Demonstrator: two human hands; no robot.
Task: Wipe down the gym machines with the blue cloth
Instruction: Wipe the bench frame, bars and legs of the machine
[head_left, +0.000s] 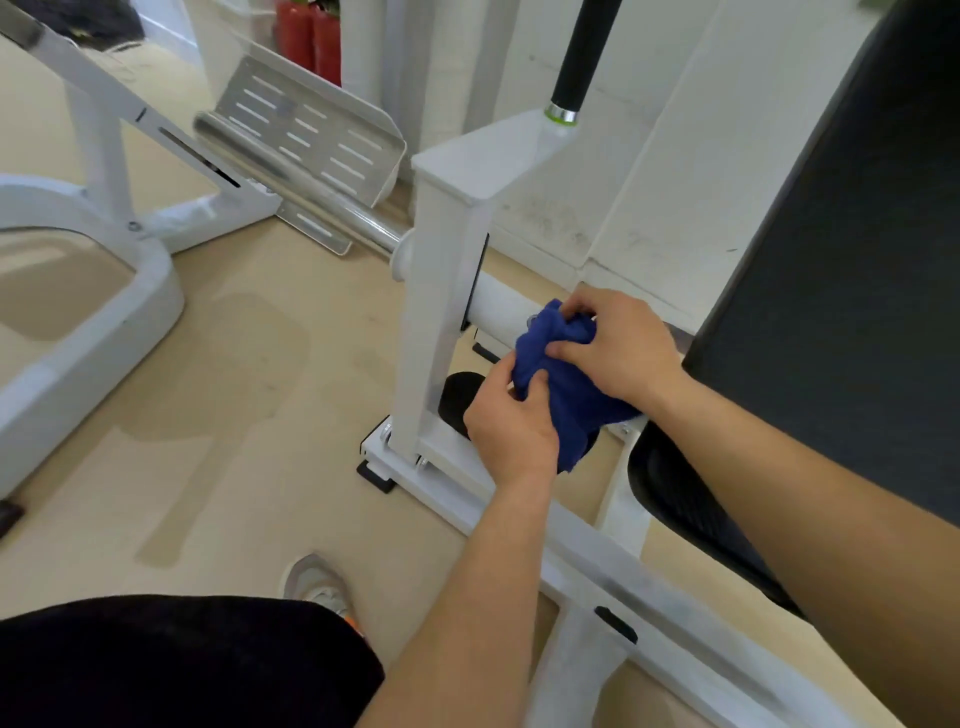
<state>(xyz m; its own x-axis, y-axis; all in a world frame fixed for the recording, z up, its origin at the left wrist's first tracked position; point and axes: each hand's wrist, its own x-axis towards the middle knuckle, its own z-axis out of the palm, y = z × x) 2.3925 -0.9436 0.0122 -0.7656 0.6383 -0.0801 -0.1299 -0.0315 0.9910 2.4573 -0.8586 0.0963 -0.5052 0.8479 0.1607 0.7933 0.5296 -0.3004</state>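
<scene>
just right of the white post (441, 291): the blue cloth (563, 384), all bunched up, held in front of the white round bar (496, 312). gripped from below by the left hand (511, 428), thumb and fingers curled round the low part. pinched from above by the right hand (621, 348), fingertips tucked into the top folds. held by both hands at once, most likely to scrunch or turn the cloth and get a clean side ready. not spread flat on any part right now; maybe brushing the round bar behind, hard to say.

further right of the post: a big black pad (852, 249), tilted, and a black seat (691, 499) lower down. up above the post: a black handle (584, 52) with a shiny ring. left of the post: a shiny bar (291, 171) and a silver foot plate (311, 130) with slots. below the post, down on the floor: a white frame rail (613, 566), grey and dusty in spots, and a grey shoe (319, 584) near it.

guess at the step: fixing the cloth before the next rub. good next spot: the round bar, so close to the cloth. plenty left to wipe, by the look of the dusty rail. worth watching: loose cloth ends near the gap by the post, easy to snag.
</scene>
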